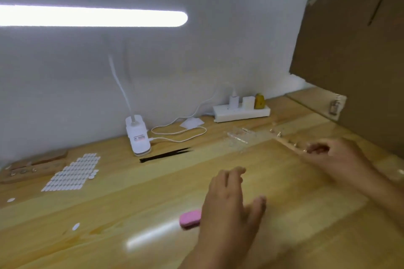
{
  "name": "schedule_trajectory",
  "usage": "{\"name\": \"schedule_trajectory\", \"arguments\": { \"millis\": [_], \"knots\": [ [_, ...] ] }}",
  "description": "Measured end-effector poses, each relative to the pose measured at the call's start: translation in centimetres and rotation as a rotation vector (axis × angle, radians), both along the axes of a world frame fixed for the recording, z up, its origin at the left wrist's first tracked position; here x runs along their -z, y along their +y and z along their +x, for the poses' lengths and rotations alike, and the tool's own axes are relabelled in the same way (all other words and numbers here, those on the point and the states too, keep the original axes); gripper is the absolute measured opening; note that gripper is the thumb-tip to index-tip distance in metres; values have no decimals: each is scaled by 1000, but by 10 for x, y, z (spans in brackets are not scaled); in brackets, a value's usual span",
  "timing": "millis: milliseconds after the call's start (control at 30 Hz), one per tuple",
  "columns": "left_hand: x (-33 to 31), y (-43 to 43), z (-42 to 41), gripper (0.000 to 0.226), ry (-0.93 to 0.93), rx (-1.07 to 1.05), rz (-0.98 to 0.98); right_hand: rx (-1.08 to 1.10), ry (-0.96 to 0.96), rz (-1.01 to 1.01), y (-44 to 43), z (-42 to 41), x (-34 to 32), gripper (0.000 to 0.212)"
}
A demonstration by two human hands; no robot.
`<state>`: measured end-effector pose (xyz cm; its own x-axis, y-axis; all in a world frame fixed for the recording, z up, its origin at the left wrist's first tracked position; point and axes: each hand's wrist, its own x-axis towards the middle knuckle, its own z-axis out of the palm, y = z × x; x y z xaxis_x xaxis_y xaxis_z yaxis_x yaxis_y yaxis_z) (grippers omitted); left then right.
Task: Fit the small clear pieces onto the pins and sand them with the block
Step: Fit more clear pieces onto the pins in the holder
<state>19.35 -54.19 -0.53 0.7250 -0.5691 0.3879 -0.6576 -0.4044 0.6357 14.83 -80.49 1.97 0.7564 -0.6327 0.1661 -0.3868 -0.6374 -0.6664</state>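
Observation:
A pink sanding block (190, 218) lies on the wooden table just left of my left hand (229, 201), which hovers flat with straight fingers and holds nothing. My right hand (332, 157) is at the right with curled fingers over the near end of a wooden strip with pins (286, 142); the blur hides whether it pinches a piece. A heap of small clear pieces (238, 137) lies beyond the hands, left of the strip.
A white clip lamp base (137, 135) with cable, black tweezers (166, 155), a white power strip (240, 112), a sheet of white oval stickers (72, 172), wooden pin blocks (32, 170) at far left, and a brown cardboard panel (349, 50) at right.

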Motion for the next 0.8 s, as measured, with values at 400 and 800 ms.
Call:
{"name": "schedule_trajectory", "arguments": {
  "millis": [400,800],
  "knots": [
    [10,-207,22,36,-239,181,526,656,73,-29,-152,113,16,53],
    [-3,-213,44,50,-47,340,543,580,250,-139,-181,148,29,59]
  ]
}}
